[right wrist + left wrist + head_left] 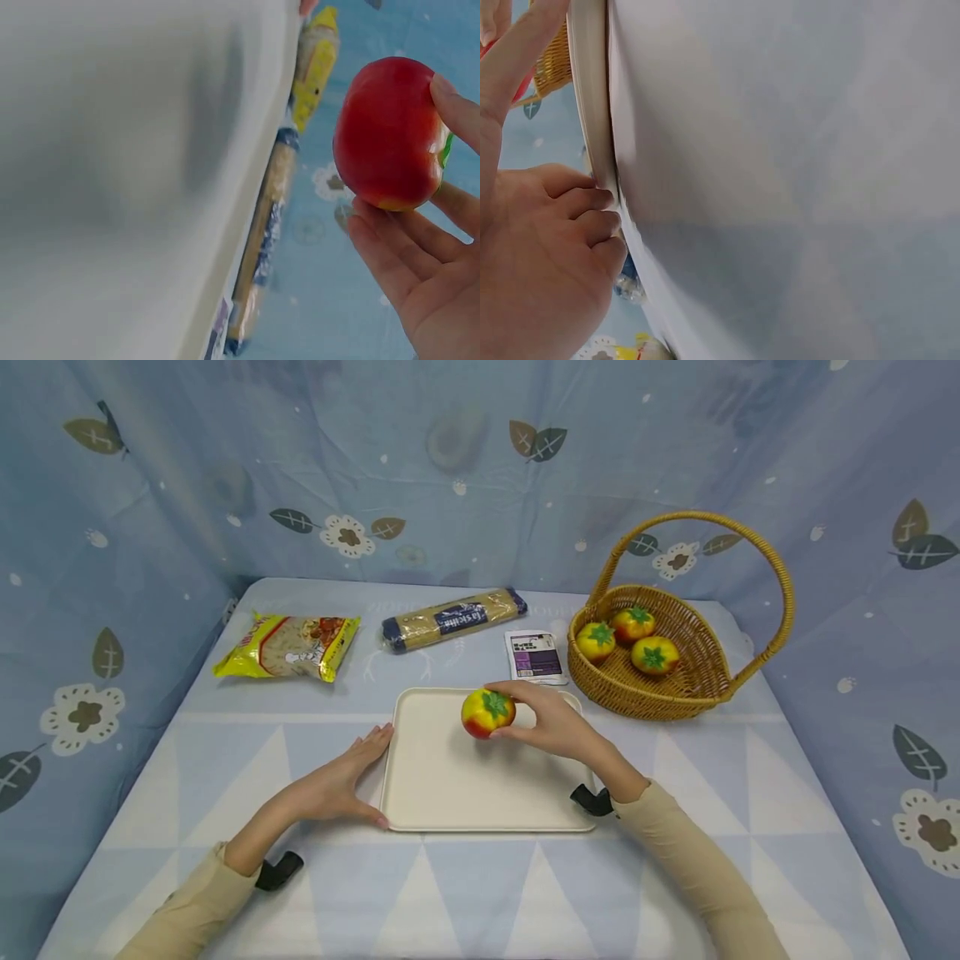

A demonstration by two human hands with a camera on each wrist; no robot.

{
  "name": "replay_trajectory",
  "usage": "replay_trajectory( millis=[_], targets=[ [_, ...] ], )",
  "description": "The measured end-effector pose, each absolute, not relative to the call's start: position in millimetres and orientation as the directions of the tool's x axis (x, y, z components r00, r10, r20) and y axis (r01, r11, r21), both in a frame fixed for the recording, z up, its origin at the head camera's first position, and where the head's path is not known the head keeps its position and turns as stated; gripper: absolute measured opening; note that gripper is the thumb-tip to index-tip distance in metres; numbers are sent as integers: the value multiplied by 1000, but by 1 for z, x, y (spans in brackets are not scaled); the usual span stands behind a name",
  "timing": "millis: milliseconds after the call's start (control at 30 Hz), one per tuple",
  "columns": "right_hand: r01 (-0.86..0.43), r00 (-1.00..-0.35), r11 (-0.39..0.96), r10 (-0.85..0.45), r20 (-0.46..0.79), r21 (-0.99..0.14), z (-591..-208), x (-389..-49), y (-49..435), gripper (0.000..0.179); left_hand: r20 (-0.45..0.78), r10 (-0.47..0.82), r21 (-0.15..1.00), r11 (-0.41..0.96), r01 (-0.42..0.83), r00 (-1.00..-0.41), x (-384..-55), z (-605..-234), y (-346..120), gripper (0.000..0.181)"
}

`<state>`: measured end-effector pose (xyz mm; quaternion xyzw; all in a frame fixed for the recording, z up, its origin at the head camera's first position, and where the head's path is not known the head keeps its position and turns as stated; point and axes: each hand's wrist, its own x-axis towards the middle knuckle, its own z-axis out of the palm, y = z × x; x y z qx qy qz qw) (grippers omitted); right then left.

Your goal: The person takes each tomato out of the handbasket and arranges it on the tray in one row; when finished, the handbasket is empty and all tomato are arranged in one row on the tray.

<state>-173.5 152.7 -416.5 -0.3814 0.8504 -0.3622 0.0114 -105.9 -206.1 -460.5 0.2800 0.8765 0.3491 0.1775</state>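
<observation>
Between thumb and fingers, my right hand point(551, 720) pinches a red-and-yellow persimmon point(486, 714) with a green leafy top. It is held up over the cream rectangular tray point(457, 785), whose surface shows a shadow below. Seen from the right wrist, the persimmon point(388, 135) turns its smooth red underside to the camera, above the tray's rim point(262, 180). My left hand point(330, 789) rests at the tray's left edge, fingers spread, thumb at the near corner. In the left wrist view, the fingertips of the left hand point(551, 247) touch the tray's side.
A wicker basket point(701, 681) with a tall handle stands at the back right, holding three more persimmons point(633, 624). Along the back lie a yellow snack bag point(296, 647), a pasta pack point(453, 620) and a white-and-purple sachet point(536, 656). A patterned cloth point(480, 893) covers the table.
</observation>
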Motion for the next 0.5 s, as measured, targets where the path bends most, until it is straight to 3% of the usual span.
replay_trajectory(
  millis=[500],
  targets=[
    [-716,-543,322,-815,205,-619,-436,-187,106,62,-125,612,713,603,358,-781,-109,-461,-208,129]
  ],
)
